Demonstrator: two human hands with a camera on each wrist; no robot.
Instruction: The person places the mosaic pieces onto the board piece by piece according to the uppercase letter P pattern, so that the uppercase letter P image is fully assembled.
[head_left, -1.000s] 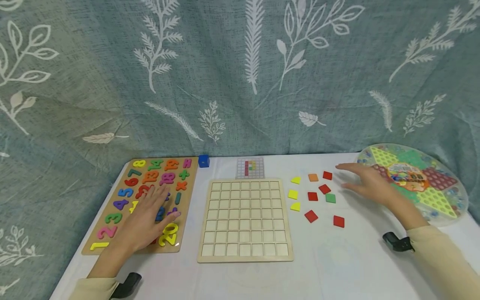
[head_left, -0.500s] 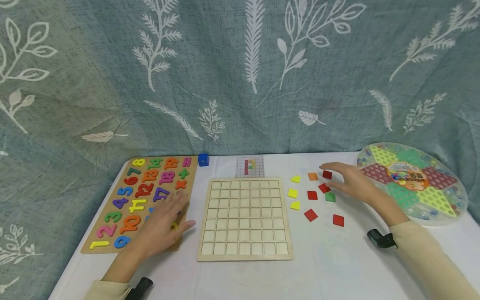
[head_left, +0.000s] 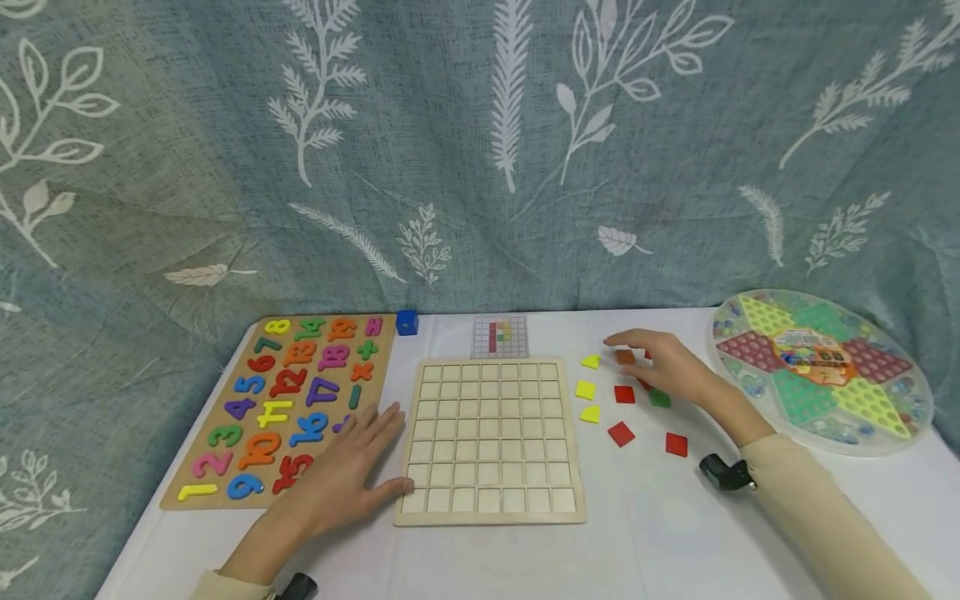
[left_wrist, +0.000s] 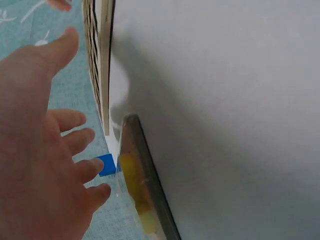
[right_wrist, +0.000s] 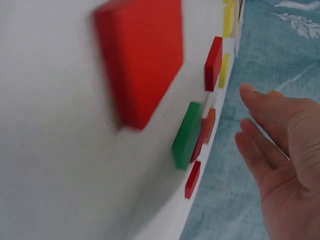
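Observation:
My left hand lies flat with spread fingers across the lower right corner of the number puzzle; its thumb reaches the lower left corner of the empty wooden grid board. It holds nothing, as the left wrist view shows. My right hand hovers with straight fingers over loose coloured tiles, fingertips above the orange tile. A green tile and a red tile lie just beside it. In the right wrist view the right hand is empty, off the green tile.
A small pattern card and a blue cube lie behind the grid board. Yellow tiles and more red tiles are scattered to its right. A round checkers board sits far right. A leaf-print curtain closes the back.
My left hand slid right, off the number puzzle's middle to the grid board's corner. My right hand moved left from beside the checkers board to above the tiles.

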